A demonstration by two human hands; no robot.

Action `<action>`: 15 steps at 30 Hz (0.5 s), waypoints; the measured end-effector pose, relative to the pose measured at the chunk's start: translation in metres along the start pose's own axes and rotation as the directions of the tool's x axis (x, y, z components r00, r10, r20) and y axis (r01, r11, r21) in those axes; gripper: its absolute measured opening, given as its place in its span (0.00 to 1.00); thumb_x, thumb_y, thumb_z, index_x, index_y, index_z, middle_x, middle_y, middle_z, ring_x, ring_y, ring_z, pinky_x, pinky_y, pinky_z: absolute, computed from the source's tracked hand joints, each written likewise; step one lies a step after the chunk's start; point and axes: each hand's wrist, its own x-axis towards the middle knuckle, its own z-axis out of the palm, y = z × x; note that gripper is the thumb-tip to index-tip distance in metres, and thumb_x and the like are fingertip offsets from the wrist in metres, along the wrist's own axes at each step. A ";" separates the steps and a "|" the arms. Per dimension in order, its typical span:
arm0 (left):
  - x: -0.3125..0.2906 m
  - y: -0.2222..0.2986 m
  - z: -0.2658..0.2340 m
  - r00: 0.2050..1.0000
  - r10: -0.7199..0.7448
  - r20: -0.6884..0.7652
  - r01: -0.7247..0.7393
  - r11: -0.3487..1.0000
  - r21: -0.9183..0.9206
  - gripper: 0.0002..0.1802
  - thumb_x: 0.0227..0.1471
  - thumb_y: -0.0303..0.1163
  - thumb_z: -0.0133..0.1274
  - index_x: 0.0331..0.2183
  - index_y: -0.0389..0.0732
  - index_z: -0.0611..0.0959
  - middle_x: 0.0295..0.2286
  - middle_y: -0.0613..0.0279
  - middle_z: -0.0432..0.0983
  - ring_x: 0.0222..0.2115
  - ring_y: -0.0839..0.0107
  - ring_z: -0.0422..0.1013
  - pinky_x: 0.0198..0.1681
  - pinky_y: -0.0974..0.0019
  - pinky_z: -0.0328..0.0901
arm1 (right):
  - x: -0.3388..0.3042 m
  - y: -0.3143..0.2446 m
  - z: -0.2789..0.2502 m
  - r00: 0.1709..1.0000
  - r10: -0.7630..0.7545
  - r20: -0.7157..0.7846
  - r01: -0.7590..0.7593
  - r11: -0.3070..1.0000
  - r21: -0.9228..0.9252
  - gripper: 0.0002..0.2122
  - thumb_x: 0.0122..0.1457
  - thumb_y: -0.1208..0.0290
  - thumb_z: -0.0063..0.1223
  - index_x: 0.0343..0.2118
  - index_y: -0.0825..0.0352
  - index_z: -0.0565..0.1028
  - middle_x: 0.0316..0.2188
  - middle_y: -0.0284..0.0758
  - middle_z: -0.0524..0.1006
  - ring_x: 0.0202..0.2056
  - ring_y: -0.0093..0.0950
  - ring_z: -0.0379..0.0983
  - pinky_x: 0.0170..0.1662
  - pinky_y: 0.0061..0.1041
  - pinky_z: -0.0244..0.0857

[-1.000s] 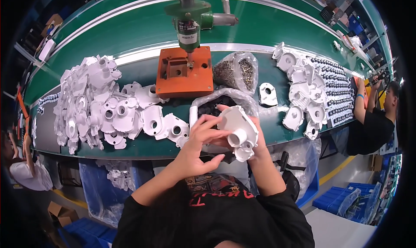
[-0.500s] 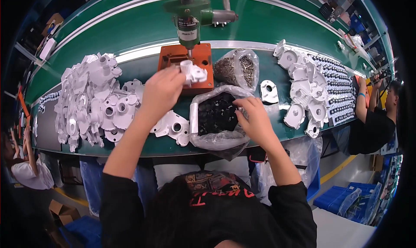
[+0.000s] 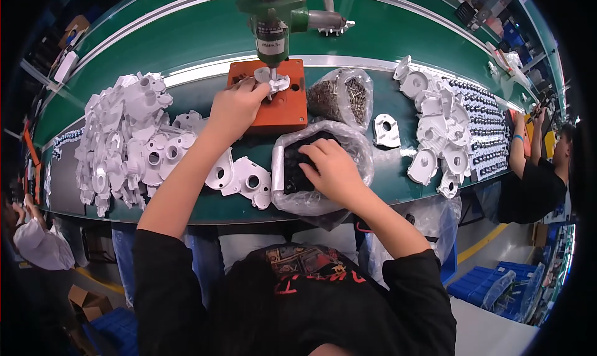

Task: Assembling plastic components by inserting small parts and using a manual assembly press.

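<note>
Under the green powered driver (image 3: 272, 35) a white plastic housing (image 3: 281, 84) sits on the orange fixture block (image 3: 280, 121). My left hand (image 3: 239, 107) is closed on the left side of that housing, and the driver's tip comes down to it. At the bench's near edge stands a clear plastic bag with a rolled rim (image 3: 364, 169), holding small black parts (image 3: 297, 177). My right hand (image 3: 333, 172) reaches over this bag, fingers bent and thumb apart from them, with nothing visible between them. Its fingertips are at the black parts.
Left of the block lies a heap of white housings (image 3: 127, 144). A bag of screws (image 3: 354, 101) stands right of the block, near a single white part (image 3: 387, 132). More white housings (image 3: 429, 132) and rows of black-and-silver parts (image 3: 488, 132) lie farther right. A co-worker (image 3: 538, 182) is at the right.
My left hand has moved the housing slightly up onto the block, under the driver's tip. My right hand has shifted left, from the bag's right rim to over the black parts.
</note>
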 end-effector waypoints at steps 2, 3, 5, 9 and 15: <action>0.002 0.000 0.002 1.000 0.018 0.017 -0.018 1.000 0.004 0.06 0.43 0.26 0.50 0.29 0.44 0.73 0.26 0.59 0.73 0.25 0.63 0.74 0.24 0.63 0.69 | 0.007 -0.003 0.009 0.997 0.023 0.069 -0.011 0.986 -0.164 0.12 0.47 0.72 0.56 0.36 0.67 0.74 0.31 0.37 0.71 0.36 0.36 0.67 0.41 0.32 0.64; 0.002 0.000 0.002 0.999 0.034 0.035 -0.035 0.999 0.011 0.07 0.43 0.26 0.49 0.30 0.45 0.73 0.26 0.59 0.73 0.25 0.63 0.74 0.23 0.64 0.69 | 0.008 -0.002 0.013 0.992 0.038 0.120 -0.010 0.974 -0.225 0.12 0.48 0.71 0.55 0.36 0.67 0.74 0.31 0.37 0.72 0.36 0.36 0.67 0.42 0.31 0.64; 0.003 -0.001 0.000 0.996 0.045 0.072 -0.048 0.998 0.034 0.06 0.44 0.27 0.49 0.30 0.45 0.73 0.26 0.59 0.73 0.25 0.64 0.74 0.23 0.64 0.68 | 0.010 0.003 0.020 0.987 0.026 0.156 0.017 0.964 -0.266 0.11 0.48 0.72 0.55 0.36 0.68 0.74 0.31 0.37 0.71 0.37 0.36 0.67 0.42 0.31 0.64; 0.003 -0.004 -0.003 0.989 0.077 0.127 -0.088 0.992 0.086 0.06 0.44 0.28 0.49 0.30 0.46 0.73 0.26 0.59 0.72 0.24 0.66 0.74 0.22 0.65 0.68 | 0.015 0.010 0.016 0.984 0.047 0.173 -0.029 0.994 -0.105 0.09 0.47 0.74 0.55 0.33 0.68 0.75 0.29 0.38 0.72 0.36 0.36 0.68 0.41 0.33 0.65; 0.004 -0.004 -0.006 0.992 0.126 0.006 -0.126 0.987 0.102 0.05 0.44 0.28 0.49 0.29 0.43 0.72 0.28 0.55 0.73 0.30 0.61 0.75 0.29 0.64 0.70 | 0.018 0.018 -0.001 0.988 0.125 0.092 -0.141 0.968 0.206 0.08 0.47 0.79 0.55 0.32 0.69 0.74 0.27 0.38 0.73 0.28 0.32 0.73 0.33 0.26 0.67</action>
